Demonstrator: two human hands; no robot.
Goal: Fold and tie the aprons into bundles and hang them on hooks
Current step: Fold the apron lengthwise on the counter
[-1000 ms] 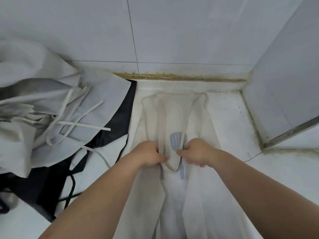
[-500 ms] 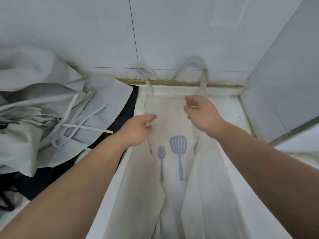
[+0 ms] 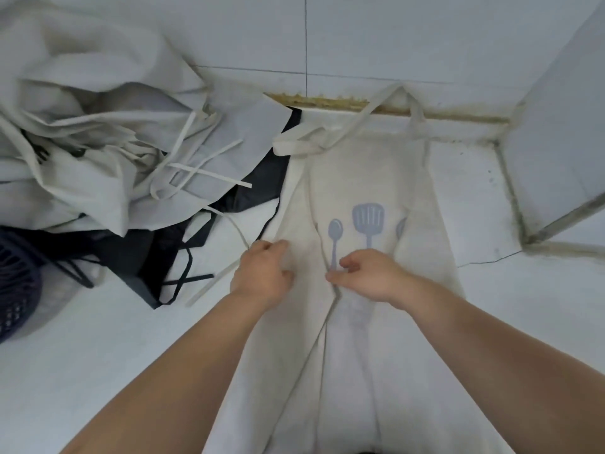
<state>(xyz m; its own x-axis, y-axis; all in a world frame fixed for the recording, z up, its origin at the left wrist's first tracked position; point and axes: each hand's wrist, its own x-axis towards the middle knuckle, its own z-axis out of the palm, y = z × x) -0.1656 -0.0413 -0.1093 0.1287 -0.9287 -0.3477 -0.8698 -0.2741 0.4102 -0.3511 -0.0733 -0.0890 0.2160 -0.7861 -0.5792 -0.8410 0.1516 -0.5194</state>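
The white surface [image 3: 98,355] filled the view, meeting a tiled wall [image 3: 393,34] at twelve o'clock. A heap of pale aprons [image 3: 98,126] sprawled from nine to eleven o'clock, its loose ties [image 3: 209,173] trailing toward the centre. The printed apron [image 3: 360,371] lay flat and lengthwise from twelve down to six o'clock, both long sides already folded inward. A black apron [image 3: 262,188] poked out from under the heap at ten o'clock, touching the printed apron's left edge. A dark basket [image 3: 16,290] sat at the nine o'clock edge.

The left hand [image 3: 262,276] lay at the centre with its grip curled down into the folded left panel, seemingly bunching the cloth. Just beside it at three o'clock, the right hand [image 3: 373,276] had its grip pinched on the inner edge of the fabric, right below the spoon print [image 3: 334,234]. The neck loop [image 3: 370,109] lay at twelve o'clock against the wall.

The cloth looked thin, limp and light, so folds would likely slide open unless pressed flat. Taking hold at the doubled edges, rather than mid-panel, seemed the better choice, with the straps kept free for tying.
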